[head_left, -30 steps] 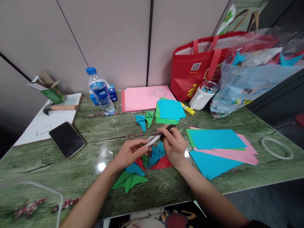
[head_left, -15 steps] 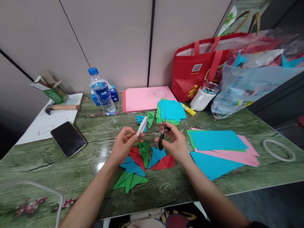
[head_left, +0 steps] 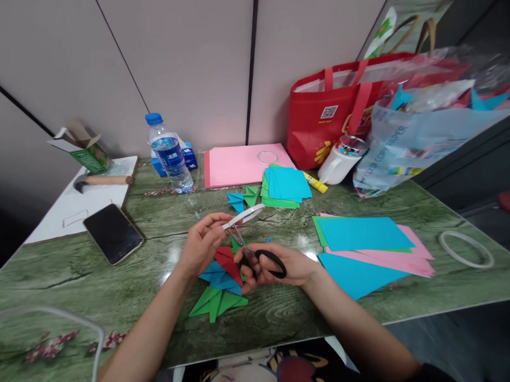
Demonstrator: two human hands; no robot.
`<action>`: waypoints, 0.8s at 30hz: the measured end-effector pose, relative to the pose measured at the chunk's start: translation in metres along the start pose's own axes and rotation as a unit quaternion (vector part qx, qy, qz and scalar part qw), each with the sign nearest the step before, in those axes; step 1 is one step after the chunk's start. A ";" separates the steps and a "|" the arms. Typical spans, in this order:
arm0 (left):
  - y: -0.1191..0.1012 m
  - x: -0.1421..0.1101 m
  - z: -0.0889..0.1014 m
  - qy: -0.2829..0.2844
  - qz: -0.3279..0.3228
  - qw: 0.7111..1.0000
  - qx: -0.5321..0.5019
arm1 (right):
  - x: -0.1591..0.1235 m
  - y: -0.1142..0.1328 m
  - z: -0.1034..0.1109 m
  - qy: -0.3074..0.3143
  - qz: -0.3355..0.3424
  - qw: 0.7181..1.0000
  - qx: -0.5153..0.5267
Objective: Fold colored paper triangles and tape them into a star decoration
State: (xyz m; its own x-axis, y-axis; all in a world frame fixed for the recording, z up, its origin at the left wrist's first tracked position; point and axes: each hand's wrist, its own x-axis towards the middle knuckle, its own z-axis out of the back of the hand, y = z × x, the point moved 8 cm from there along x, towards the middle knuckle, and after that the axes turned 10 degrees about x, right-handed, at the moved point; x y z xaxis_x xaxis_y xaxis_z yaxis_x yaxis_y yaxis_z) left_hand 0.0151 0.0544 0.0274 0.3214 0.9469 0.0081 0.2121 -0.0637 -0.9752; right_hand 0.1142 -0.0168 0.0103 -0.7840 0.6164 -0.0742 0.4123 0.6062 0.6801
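Note:
My left hand point(head_left: 204, 243) pinches a narrow white roll of tape point(head_left: 252, 211), held above the table. In my right hand point(head_left: 278, 264) are scissors point(head_left: 271, 261) with black handles, fingers in the loops. Their blades are apart and reach up to the tape beside my left fingertips; whether they touch it I cannot tell. Under the hands lie folded paper pieces: a red one point(head_left: 228, 262), a blue one point(head_left: 220, 279) and a green one point(head_left: 217, 304). My right hand hides some of the pieces behind it.
Behind the hands lie small blue sheets point(head_left: 289, 183) and pink paper point(head_left: 237, 165). Coloured sheets point(head_left: 365, 233) and a white ring point(head_left: 466, 249) are at right. A phone point(head_left: 113, 234), hammer point(head_left: 104, 180) and water bottle point(head_left: 170, 158) are at left. A mug point(head_left: 335, 163) stands by a red bag point(head_left: 309, 122).
My right hand has moved left and turned, bringing the scissors to the tape with the blades spread. The roll in my left hand has tilted flatter, pointing right.

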 end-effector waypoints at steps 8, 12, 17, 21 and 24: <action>0.006 -0.003 -0.010 0.030 0.005 1.000 -0.002 | 0.003 0.003 0.005 -0.063 0.016 0.997 0.030; 0.008 -0.003 -0.011 0.023 0.015 1.000 0.001 | 0.004 0.004 0.005 -0.077 0.012 0.996 0.038; 0.005 -0.004 -0.011 0.027 -0.005 0.999 0.024 | 0.003 0.002 0.007 -0.083 0.011 0.996 0.022; -0.007 -0.007 -0.012 0.036 -0.071 0.991 0.106 | 0.002 0.006 0.006 -0.069 0.040 0.996 -0.047; -0.018 -0.008 -0.005 0.001 -0.143 0.968 0.209 | 0.001 0.013 -0.003 -0.036 0.062 0.990 -0.118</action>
State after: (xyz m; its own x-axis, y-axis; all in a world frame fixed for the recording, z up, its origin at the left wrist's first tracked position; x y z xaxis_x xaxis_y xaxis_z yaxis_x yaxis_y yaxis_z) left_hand 0.0133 0.0460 0.0456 0.3072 0.9062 0.2906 -0.0981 0.3339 -0.9375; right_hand 0.1176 -0.0098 0.0208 -0.6956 0.7179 -0.0266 0.3759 0.3952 0.8381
